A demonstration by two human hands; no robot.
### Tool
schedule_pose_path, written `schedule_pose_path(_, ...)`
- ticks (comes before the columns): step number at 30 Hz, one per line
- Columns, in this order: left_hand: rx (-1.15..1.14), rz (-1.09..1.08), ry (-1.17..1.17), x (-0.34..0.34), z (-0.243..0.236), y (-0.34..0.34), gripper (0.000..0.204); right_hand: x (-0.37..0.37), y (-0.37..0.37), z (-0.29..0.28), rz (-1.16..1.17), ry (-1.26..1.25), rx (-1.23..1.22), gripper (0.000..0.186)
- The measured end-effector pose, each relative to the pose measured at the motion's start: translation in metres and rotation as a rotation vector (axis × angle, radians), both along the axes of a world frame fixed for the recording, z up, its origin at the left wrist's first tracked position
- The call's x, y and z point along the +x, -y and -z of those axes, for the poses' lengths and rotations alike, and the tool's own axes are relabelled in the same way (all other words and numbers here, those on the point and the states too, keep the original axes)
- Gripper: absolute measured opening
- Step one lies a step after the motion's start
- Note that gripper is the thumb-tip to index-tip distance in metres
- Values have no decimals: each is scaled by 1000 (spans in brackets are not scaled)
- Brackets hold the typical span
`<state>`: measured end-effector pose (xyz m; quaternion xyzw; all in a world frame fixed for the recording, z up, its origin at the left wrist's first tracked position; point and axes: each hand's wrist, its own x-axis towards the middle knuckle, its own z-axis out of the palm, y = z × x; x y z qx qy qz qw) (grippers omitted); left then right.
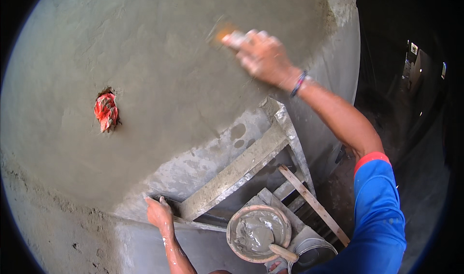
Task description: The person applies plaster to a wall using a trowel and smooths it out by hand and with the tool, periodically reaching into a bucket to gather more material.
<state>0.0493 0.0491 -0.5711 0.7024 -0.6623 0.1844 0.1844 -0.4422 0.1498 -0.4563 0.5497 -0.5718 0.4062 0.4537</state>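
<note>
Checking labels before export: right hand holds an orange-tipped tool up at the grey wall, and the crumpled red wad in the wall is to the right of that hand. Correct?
One error: the crumpled red wad is to the left of the right hand, per the head view. That hand does hold the orange-tipped tool up at the grey wall.
</note>
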Motion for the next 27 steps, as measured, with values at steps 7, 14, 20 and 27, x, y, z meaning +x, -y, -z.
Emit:
schedule_pose_path(7, 25, 21, 17, -12, 1, -2, 45, -145, -27, 82, -19, 679, -265, 50)
schedule_pose_path(14, -44, 52, -7, -12, -1, -2, 44, -139, -16, 131, -30, 810, -277, 52)
schedule_pose_path(20, -64, 38, 39, 0, 11, 4, 47, -21, -8, 4, -123, 205, -39, 53)
schedule_pose_path(27, -97, 54, 75, -4, 7, 0, 47, -60, -36, 104, 24, -127, 351, 59)
